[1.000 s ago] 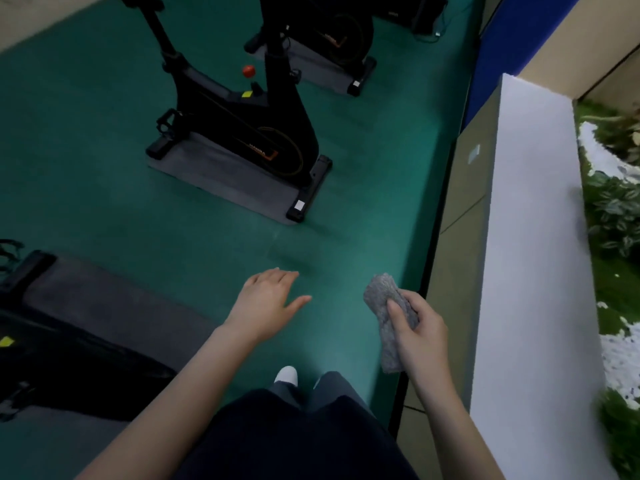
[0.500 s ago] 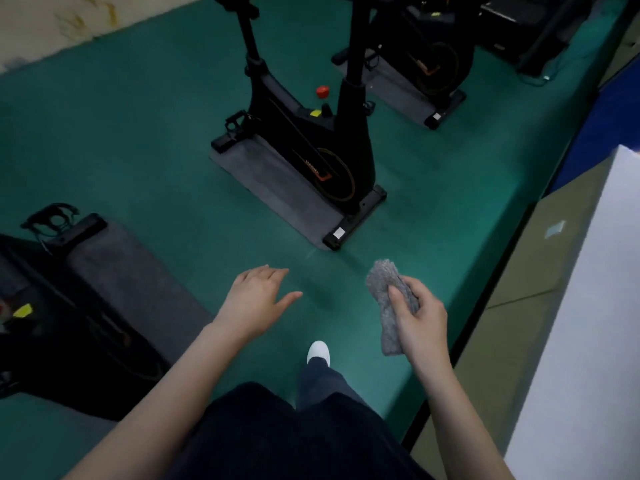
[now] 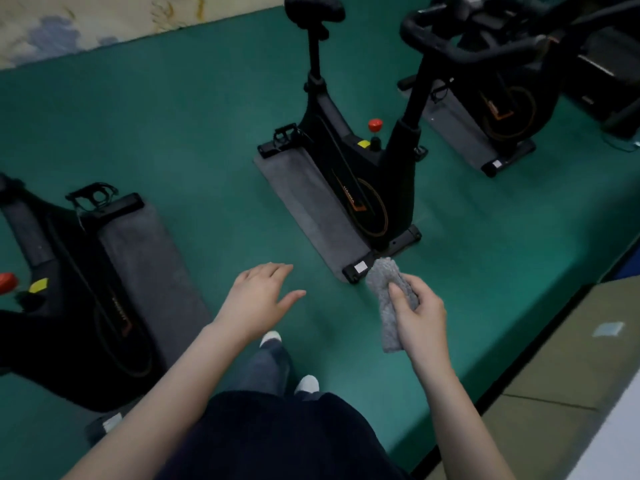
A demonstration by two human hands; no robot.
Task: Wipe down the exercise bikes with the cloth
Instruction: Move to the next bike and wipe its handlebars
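We hold the grey cloth [image 3: 390, 323] in our right hand [image 3: 422, 313], thumb pressed along its front and fingers curled round behind, so that it stands upright with its top end poking above the fist and its lower end hanging below. The cloth is in the air, touching no bike; in this view its top edge sits just beside the near end of the middle bike's base bar [image 3: 381, 252]. Our left hand [image 3: 259, 299] hovers palm down over the green floor [image 3: 173, 133], fingers loosely straight and together, thumb held out to the right, holding nothing. The middle exercise bike [image 3: 349, 168] stands upright ahead of us on a grey mat [image 3: 304, 202], with a red knob [image 3: 375, 124] on its frame (a small yellow tab sits just left of the knob's stem). A second bike [image 3: 62, 278] is at our near left on its own grey mat [image 3: 145, 265], partly cut off by the edge of the view. A third bike [image 3: 505, 105] stands at the far right, beyond the middle one. Below our hands we see dark trousers and two pale shoes [image 3: 307, 383] on the floor. A tan ledge [image 3: 571, 375] borders the floor on the near right.
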